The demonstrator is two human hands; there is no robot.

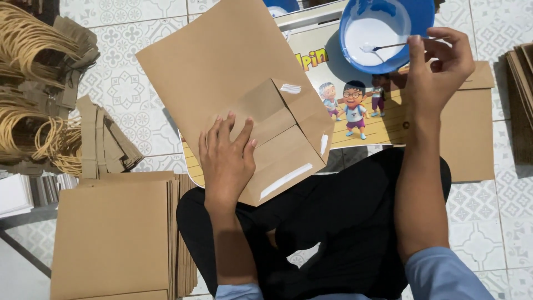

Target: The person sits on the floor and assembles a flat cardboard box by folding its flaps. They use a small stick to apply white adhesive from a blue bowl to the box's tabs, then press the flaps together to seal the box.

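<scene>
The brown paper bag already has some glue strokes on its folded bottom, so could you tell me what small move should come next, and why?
Probably bring the right hand and its glue stick from the blue bowl back to the paper bag. The left hand holds the flaps flat.

A patterned tiled floor point(139, 116) carries a stack of brown paper sheets point(114, 236) below-left of the left hand point(226, 161), bundled twine handles point(33, 83) far to its left, and a cartoon-printed board point(361, 111) under the right hand point(436, 66).
</scene>
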